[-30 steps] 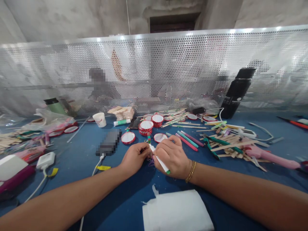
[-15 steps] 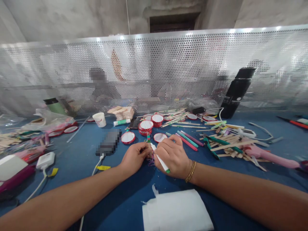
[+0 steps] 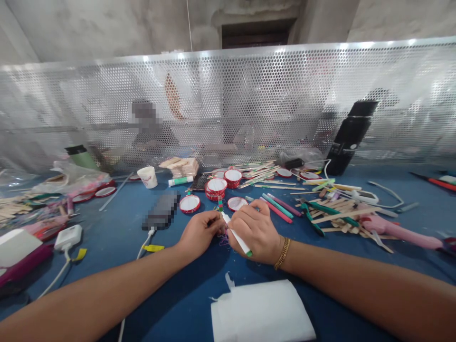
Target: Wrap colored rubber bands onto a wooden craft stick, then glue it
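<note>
My right hand [image 3: 255, 232] is closed around a white marker [image 3: 242, 243] with a green end, held slantwise like a pen. The marker's tip points up and left, at a narrow stick [image 3: 220, 204] with green and red bands. My left hand [image 3: 200, 233] pinches the lower part of that stick, which stands out above the fingertips. Whether the tip touches the stick, I cannot tell. Some purple thread [image 3: 223, 239] lies between the hands. Just beyond them are red-rimmed discs [image 3: 190, 203], a few of them stacked.
A folded white cloth [image 3: 263, 311] lies in front of me. On the left are a phone [image 3: 161, 211] with its cable and a paper cup [image 3: 147, 177]. Coloured markers [image 3: 278, 209], wooden sticks [image 3: 335, 209] and a pink glue gun [image 3: 402, 230] lie right. A perforated metal panel [image 3: 213, 104] stands behind.
The marker's tip has shifted very slightly up and left beside the banded stick. Both hands keep nearly the same place and hold.
</note>
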`<state>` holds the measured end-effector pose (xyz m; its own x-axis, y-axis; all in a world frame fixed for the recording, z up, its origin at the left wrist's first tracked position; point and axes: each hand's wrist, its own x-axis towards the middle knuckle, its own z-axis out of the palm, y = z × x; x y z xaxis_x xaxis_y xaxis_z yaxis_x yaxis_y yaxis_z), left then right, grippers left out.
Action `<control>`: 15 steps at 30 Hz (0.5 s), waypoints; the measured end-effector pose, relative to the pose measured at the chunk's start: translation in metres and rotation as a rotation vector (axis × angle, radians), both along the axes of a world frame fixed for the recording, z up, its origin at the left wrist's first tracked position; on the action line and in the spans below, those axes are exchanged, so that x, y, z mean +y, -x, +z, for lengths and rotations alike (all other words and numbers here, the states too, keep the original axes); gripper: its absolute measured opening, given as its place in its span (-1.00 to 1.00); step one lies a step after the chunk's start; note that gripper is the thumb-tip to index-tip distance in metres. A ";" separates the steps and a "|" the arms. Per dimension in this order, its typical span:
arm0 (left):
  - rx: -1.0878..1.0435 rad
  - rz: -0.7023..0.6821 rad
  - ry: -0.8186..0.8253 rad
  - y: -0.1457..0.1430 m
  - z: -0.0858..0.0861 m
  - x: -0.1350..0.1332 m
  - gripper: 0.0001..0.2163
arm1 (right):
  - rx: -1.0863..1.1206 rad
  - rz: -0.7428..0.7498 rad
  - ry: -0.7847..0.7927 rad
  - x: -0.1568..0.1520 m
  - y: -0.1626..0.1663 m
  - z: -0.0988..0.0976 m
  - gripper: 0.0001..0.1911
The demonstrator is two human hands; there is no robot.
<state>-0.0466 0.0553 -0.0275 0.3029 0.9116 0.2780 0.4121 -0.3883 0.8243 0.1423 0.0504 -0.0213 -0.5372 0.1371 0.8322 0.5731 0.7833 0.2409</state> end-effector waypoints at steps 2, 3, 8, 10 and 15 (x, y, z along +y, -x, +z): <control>0.004 0.001 -0.002 0.000 0.001 -0.001 -0.79 | -0.001 -0.007 0.003 0.000 0.000 0.000 -0.87; 0.004 0.001 -0.001 0.000 0.001 -0.001 -0.78 | -0.002 -0.012 0.002 0.001 0.000 0.000 -0.87; 0.008 0.004 0.011 -0.001 0.002 -0.001 -0.81 | -0.010 -0.060 0.007 0.001 -0.002 0.000 -0.84; 0.006 0.002 0.010 -0.001 0.003 -0.001 -0.81 | 0.000 -0.056 0.007 0.001 -0.002 0.001 -0.85; 0.012 -0.002 -0.007 0.000 0.002 0.000 -0.76 | 0.009 -0.019 0.009 -0.001 0.000 0.002 -0.88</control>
<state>-0.0468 0.0548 -0.0253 0.3080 0.9090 0.2808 0.4209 -0.3948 0.8167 0.1428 0.0496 -0.0197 -0.5269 0.1550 0.8357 0.5902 0.7742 0.2285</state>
